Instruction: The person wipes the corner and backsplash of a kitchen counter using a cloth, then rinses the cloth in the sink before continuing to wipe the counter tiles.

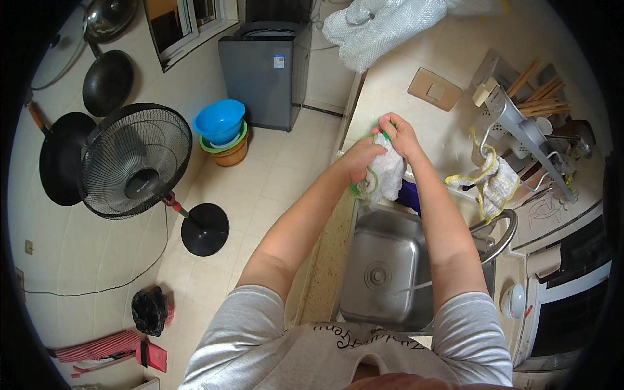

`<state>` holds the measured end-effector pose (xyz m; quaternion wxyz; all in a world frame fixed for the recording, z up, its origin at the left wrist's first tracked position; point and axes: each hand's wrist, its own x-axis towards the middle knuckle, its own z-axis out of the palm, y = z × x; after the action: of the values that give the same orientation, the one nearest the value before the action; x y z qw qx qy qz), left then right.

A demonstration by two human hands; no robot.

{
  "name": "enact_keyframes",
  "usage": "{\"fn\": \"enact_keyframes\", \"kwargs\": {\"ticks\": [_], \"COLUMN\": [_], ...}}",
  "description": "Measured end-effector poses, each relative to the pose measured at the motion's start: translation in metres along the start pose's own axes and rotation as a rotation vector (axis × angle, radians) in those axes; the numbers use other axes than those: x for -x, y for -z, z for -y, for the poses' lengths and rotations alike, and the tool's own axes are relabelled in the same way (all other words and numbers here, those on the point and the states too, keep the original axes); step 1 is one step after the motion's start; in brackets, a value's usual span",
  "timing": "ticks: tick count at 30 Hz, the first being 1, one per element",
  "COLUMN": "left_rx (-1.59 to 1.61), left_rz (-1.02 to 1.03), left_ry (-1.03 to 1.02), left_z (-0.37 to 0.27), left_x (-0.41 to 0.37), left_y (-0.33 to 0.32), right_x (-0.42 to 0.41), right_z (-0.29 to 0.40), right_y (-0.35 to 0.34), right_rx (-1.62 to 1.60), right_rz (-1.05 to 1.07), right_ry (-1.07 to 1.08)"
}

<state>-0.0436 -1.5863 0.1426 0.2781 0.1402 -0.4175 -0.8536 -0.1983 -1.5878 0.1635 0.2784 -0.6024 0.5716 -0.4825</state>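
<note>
A white cloth with green edging (389, 170) hangs bunched between my two hands, above the far rim of the stainless steel sink (385, 234). My left hand (363, 158) is closed on the cloth's left side. At its upper corner, my right hand (397, 134) pinches a green part with the fingertips. Behind the cloth shows part of a dark purple item (409, 196). The curved metal faucet (507, 231) stands at the sink's right, and a thin stream of water seems to fall into the basin. A white cloth with yellow edging (499, 183) hangs right of my right forearm.
Right of the counter, a grey rack (526, 129) holds chopsticks and utensils. A wall switch plate (435, 89) and bubble wrap (385, 29) lie beyond my hands. To the left stand a fan (136, 165), stacked basins (219, 122) and a washing machine (258, 80). A white bowl (513, 301) sits near the window.
</note>
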Motion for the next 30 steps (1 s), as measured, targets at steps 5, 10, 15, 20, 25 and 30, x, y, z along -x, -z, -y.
{"fn": "enact_keyframes", "kwargs": {"ticks": [5,10,15,20,25,30], "left_rx": [-0.037,-0.032,-0.081,-0.012,0.038,0.077], "left_rz": [-0.021,-0.017,-0.022,-0.199,-0.237,-0.223], "left_ry": [0.003,-0.028,0.01,0.062,0.089,0.119], "left_z": [0.003,0.003,0.018,0.033,0.071,0.078], "left_x": [0.002,0.004,0.018,0.095,0.157,0.201], "left_y": [0.01,0.016,0.01,0.02,0.027,0.018], "right_x": [0.003,-0.004,0.007,0.113,0.32,0.443], "right_z": [-0.002,-0.009,-0.035,-0.034,-0.04,-0.064], "right_y": [-0.012,-0.013,-0.007,-0.046,-0.054,0.039], "right_rx": [-0.001,-0.01,0.306,0.094,-0.207,-0.28], "right_rz": [-0.036,-0.074,-0.56,-0.655,0.083,0.028], "right_ry": [0.002,0.006,0.238,-0.025,-0.304,-0.792]}}
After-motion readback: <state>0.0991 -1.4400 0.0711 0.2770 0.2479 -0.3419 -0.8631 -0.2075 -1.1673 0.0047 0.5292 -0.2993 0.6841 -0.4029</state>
